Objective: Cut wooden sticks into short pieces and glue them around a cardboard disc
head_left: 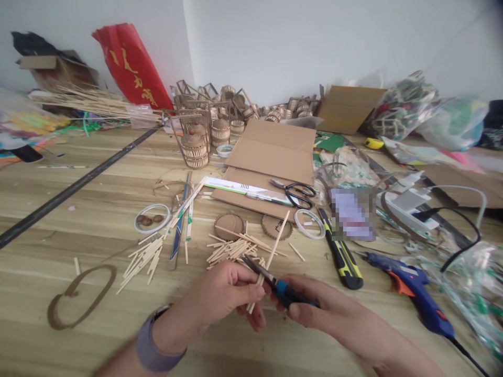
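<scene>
Thin wooden sticks point(277, 241) are pinched between the thumb and fingers of my left hand point(231, 293); one long stick points up and away, and short ends show below the thumb. My right hand point(314, 303) is closed around the black-and-blue handles of a pair of cutters point(283, 291). The metal jaws of the cutters lie across the sticks, close to my left thumb. Just beyond both hands is a pile of short cut sticks point(236, 248). Two round brown discs point(230, 226) with ridged rims lie behind that pile.
A blue glue gun point(416, 288) and a yellow-black utility knife point(341, 254) lie at right. Black scissors point(294, 192) rest on cardboard point(271, 152). More sticks point(143, 256), a white ring point(152, 218) and a brown strip loop point(82, 298) are at left. Small baskets point(195, 152) stand behind.
</scene>
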Action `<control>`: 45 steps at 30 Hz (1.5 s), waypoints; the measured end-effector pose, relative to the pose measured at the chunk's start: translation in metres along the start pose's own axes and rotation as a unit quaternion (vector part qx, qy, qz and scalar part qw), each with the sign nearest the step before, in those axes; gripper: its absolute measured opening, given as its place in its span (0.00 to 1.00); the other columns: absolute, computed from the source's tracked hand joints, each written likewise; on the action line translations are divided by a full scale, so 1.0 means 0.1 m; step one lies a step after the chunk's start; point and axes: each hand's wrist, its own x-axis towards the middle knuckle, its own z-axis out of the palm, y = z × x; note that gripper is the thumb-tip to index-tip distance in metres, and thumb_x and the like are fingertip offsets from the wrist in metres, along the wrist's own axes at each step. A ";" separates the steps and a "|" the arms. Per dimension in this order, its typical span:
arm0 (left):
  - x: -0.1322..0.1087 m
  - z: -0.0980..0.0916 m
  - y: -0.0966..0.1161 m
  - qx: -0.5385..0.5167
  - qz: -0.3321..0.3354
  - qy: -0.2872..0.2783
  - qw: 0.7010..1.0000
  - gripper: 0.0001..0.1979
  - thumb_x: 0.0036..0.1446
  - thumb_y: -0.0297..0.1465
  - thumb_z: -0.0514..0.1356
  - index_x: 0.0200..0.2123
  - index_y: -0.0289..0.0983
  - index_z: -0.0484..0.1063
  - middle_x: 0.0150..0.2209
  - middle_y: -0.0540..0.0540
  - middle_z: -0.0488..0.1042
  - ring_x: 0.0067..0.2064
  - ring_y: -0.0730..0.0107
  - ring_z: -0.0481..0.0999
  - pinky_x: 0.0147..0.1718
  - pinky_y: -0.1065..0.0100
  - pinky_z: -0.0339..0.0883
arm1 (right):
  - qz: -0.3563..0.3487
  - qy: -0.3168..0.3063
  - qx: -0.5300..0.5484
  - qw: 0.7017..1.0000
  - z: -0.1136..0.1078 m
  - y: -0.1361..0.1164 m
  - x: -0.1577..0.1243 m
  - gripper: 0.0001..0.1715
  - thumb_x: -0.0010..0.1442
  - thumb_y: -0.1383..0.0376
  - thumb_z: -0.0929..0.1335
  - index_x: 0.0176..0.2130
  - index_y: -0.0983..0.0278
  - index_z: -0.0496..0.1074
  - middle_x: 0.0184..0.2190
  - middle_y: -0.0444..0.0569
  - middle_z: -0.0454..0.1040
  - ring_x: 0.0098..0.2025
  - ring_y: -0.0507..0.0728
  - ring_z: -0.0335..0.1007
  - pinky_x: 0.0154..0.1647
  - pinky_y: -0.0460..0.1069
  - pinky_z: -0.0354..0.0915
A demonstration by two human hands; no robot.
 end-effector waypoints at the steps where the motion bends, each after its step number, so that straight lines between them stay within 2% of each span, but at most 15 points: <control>1: 0.00 0.00 0.01 0.004 -0.001 0.000 1.000 0.21 0.51 0.47 0.62 0.20 0.36 0.67 0.20 0.48 0.73 0.24 0.71 0.74 0.26 0.72 0.62 | -0.002 -0.003 -0.004 1.000 0.00 -0.01 0.00 0.20 0.57 0.53 0.66 0.42 0.62 0.76 0.38 0.48 0.76 0.41 0.60 0.69 0.41 0.51 0.64; 6: 0.00 0.02 0.03 -0.001 -0.006 -0.005 1.000 0.23 0.49 0.47 0.63 0.17 0.36 0.63 0.17 0.50 0.69 0.23 0.70 0.73 0.26 0.70 0.65 | 0.005 -0.019 -0.053 0.998 -0.01 -0.02 0.02 0.19 0.58 0.52 0.65 0.40 0.64 0.73 0.37 0.48 0.74 0.40 0.60 0.67 0.40 0.51 0.63; 9: 0.01 0.02 0.02 -0.003 -0.012 -0.009 1.000 0.22 0.49 0.46 0.62 0.17 0.36 0.63 0.18 0.49 0.70 0.22 0.72 0.71 0.26 0.69 0.66 | 0.018 -0.022 -0.085 0.996 0.01 -0.01 0.03 0.18 0.59 0.54 0.64 0.39 0.64 0.72 0.36 0.49 0.73 0.39 0.59 0.67 0.39 0.50 0.62; 15: 0.01 0.02 0.00 -0.006 -0.018 -0.012 1.000 0.20 0.50 0.45 0.61 0.18 0.35 0.66 0.19 0.48 0.72 0.21 0.72 0.71 0.25 0.70 0.65 | 0.024 -0.011 -0.118 0.993 0.06 -0.02 0.03 0.10 0.58 0.59 0.64 0.36 0.63 0.71 0.33 0.45 0.73 0.36 0.56 0.65 0.34 0.47 0.60; 21: 0.02 0.02 -0.02 -0.005 -0.009 -0.017 1.000 0.19 0.51 0.43 0.61 0.18 0.35 0.66 0.18 0.49 0.72 0.21 0.73 0.71 0.25 0.72 0.61 | 0.032 0.008 -0.139 0.990 0.12 -0.03 0.03 0.05 0.54 0.67 0.63 0.32 0.63 0.68 0.29 0.43 0.69 0.32 0.54 0.62 0.31 0.46 0.57; 29: 0.00 -0.01 -0.05 0.016 0.008 -0.015 1.000 0.18 0.55 0.41 0.59 0.20 0.35 0.70 0.18 0.50 0.72 0.22 0.74 0.70 0.25 0.72 0.58 | 0.014 0.034 -0.152 0.988 0.20 0.04 0.07 0.09 0.52 0.72 0.62 0.34 0.63 0.69 0.28 0.42 0.69 0.30 0.53 0.61 0.30 0.45 0.57; 36: -0.02 -0.02 -0.02 0.050 0.024 -0.014 0.998 0.18 0.57 0.38 0.57 0.19 0.35 0.69 0.18 0.49 0.72 0.23 0.73 0.68 0.26 0.71 0.57 | -0.012 0.069 -0.149 0.986 0.28 0.09 0.06 0.14 0.54 0.72 0.63 0.39 0.62 0.72 0.33 0.45 0.75 0.35 0.55 0.68 0.36 0.46 0.61; 41: -0.03 -0.03 -0.01 0.029 0.018 -0.009 0.999 0.14 0.58 0.40 0.58 0.30 0.34 0.71 0.20 0.51 0.72 0.24 0.72 0.71 0.28 0.72 0.58 | -0.003 0.066 -0.137 0.988 0.25 0.06 0.08 0.12 0.55 0.69 0.63 0.38 0.63 0.72 0.31 0.46 0.75 0.33 0.55 0.67 0.34 0.47 0.61; 45: -0.03 -0.01 0.02 0.051 0.026 -0.005 0.998 0.14 0.60 0.40 0.56 0.31 0.34 0.71 0.21 0.51 0.72 0.25 0.72 0.71 0.29 0.71 0.59 | -0.001 0.035 -0.077 0.996 0.17 0.03 0.05 0.15 0.51 0.70 0.64 0.41 0.63 0.72 0.35 0.46 0.75 0.39 0.57 0.68 0.41 0.48 0.62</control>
